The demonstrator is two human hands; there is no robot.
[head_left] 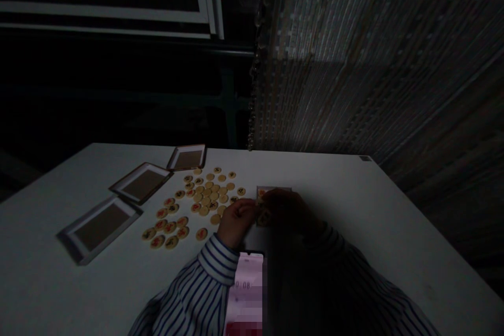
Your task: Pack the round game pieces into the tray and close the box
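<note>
A small open box [274,188] with several round xiangqi pieces [263,215] in it stands in front of me. At its left edge is my left hand [238,219], its fingers curled and thumb and fingertips drawn together; what they grip is hidden. My right hand [289,210] reaches over the box from the right, in deep shadow, with bent fingers down at the pieces. Whatever lies between those fingertips I cannot make out. Many loose xiangqi pieces [207,192] are spread left of my hands, some with red or dark characters up, others plain.
Three shallow framed trays lie along the left: a near one [120,202], a middle one [137,168] and a far one [187,147]. A lit phone [249,289] lies on the white table [386,231] between my forearms. A string curtain [315,89] hangs behind the table.
</note>
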